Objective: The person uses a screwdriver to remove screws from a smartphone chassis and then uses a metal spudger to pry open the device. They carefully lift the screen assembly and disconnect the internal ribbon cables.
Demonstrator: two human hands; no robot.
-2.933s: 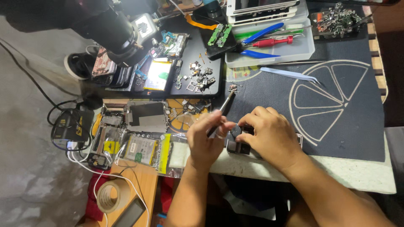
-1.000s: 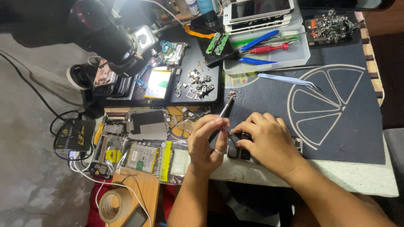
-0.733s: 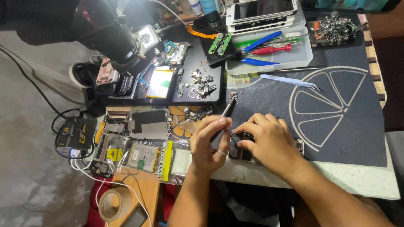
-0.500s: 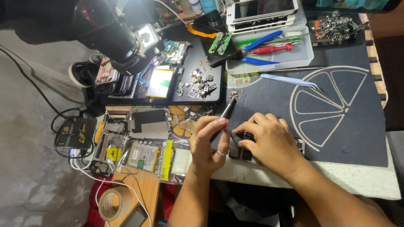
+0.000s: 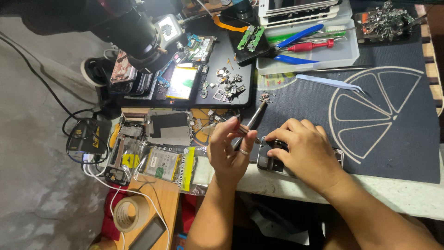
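- A small dark phone body (image 5: 273, 159) lies at the near edge of the dark work mat (image 5: 397, 139), mostly covered by the right hand.
- The right hand (image 5: 303, 150) presses down on it, fingers curled over its top end and closed against it.
- The left hand (image 5: 230, 150), a ring on one finger, is clamped around a slim screwdriver (image 5: 249, 126) that slants up and away over the mat.
- Pale blue tweezers (image 5: 329, 83) lie well apart on the mat.
- A clear tray (image 5: 342, 53) beyond holds blue and red handled tools.
- A black microscope (image 5: 132, 30) hangs at the far left over loose parts and boards.
- A tape roll (image 5: 131, 214) sits near the left elbow.
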